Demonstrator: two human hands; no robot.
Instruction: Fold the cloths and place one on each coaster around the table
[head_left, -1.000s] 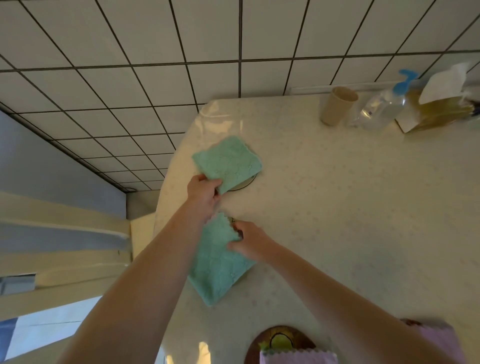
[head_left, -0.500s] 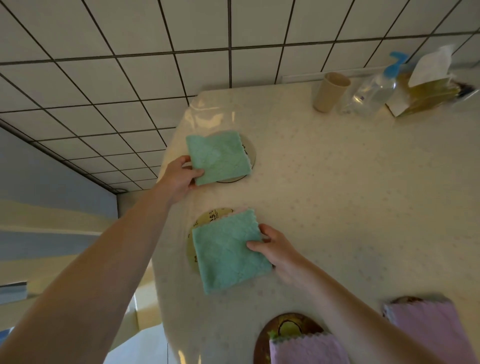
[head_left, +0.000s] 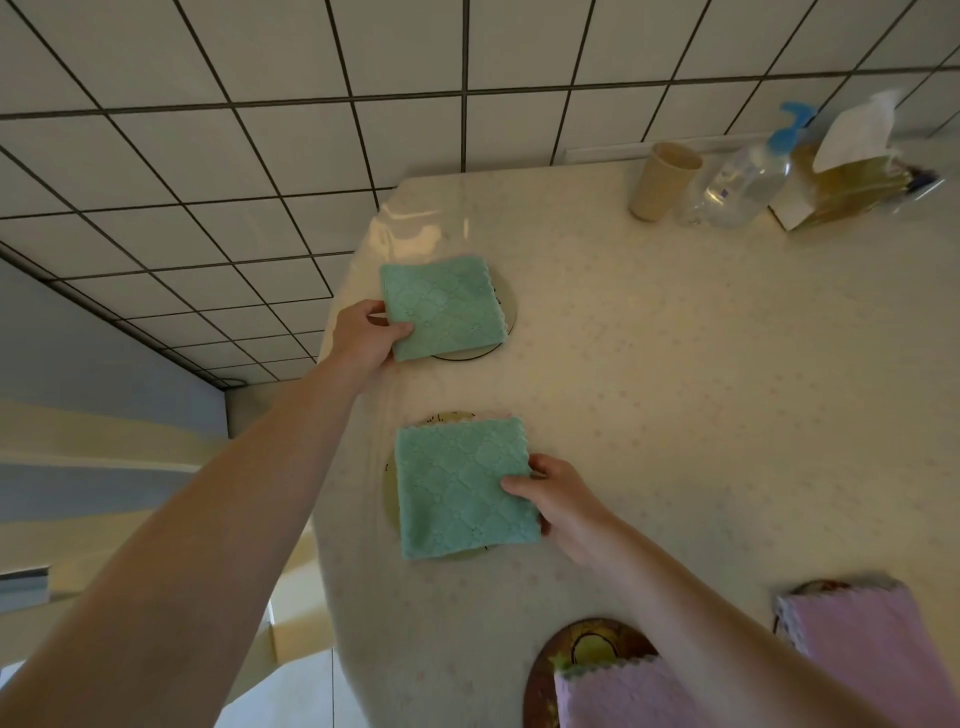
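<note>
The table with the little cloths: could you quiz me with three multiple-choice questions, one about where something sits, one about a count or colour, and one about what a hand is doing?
1. Where does the beige cup stand?
A. at the far end, beside the clear bottle
B. on a coaster
C. on the floor

2. How many green folded cloths lie on the table?
A. one
B. two
C. four

3. What is the left hand doing?
A. hanging free
B. lifting the cup
C. pinching the far green cloth

Answers:
1 A: the cup stands next to the bottle.
2 B: the far cloth and the near green cloth, which the right hand holds.
3 C: its thumb lies on that cloth's corner.
</note>
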